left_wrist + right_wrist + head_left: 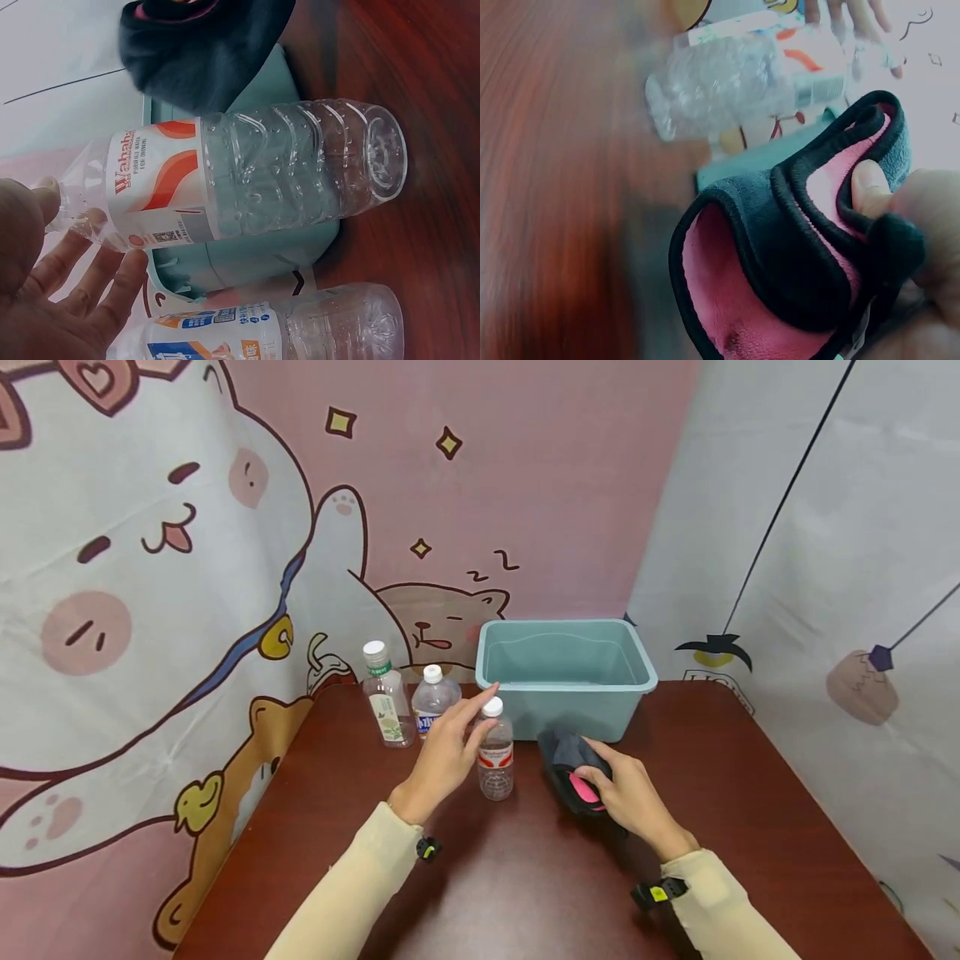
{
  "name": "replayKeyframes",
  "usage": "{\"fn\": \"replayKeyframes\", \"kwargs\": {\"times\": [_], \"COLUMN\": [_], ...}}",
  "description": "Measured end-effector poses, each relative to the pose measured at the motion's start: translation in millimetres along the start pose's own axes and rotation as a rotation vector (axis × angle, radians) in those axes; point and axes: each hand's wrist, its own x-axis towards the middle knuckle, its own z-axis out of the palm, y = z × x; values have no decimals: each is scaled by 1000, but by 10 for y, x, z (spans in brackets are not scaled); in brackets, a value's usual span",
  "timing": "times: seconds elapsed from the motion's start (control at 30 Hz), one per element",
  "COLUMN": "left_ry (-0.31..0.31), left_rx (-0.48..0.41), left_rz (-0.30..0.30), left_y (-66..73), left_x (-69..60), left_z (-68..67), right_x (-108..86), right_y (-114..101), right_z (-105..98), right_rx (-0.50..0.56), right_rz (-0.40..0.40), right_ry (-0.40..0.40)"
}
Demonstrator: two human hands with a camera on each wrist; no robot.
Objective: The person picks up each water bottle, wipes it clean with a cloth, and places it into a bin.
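A backdrop point(585, 502) of pink and pale cloth, printed with cartoon animals point(172, 552), hangs behind a dark reddish-brown table point(495, 877), its surface catching a soft glare near the front. At the far side of the table sits a blue-green tub point(562, 717), its long wall facing the worker. Pale cream sleeves point(352, 881) reach in from the near edge.

The left hand point(446, 756) is at the neck of the front bottle point(497, 764), thumb and fingers parted on either side of it; whether the skin touches the plastic cannot be told. The right hand point(630, 789) firmly pinches a folded dark-grey cloth point(570, 752), thumb pressed into its folds. The cloth is in front of the tub, to the right of the front bottle, its pink lining and black edging showing in the right wrist view.

The front bottle, clear with a red-and-white "Wahaha" label, stands upright between the two hands. Beyond the left hand stand a green-labelled bottle point(390, 714), at far left, and a blue-labelled bottle point(437, 697), partly hidden by the fingers. Dark bands point(660, 893) circle both wrists. Each bottle wears a white cap point(492, 707).
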Motion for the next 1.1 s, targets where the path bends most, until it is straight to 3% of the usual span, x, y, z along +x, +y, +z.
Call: {"fn": "replayKeyframes", "kwargs": {"times": [0.47,0.8,0.93,1.1], "left_ry": [42,10,-20,-15], "left_rx": [-31,-58,-58,-44], "left_rz": [27,38,64,112], "left_y": [-1,-6,-6,-11], "left_x": [-3,41,70,81], "left_z": [25,-11,-40,-61], "right_x": [207,366,416,497], "right_y": [-283,-452,-506,-559], "right_z": [184,185,174,183], "right_rx": [118,150,168,179], "right_rz": [-64,-97,-128,-175], "right_ry": [64,130,113,96]}}
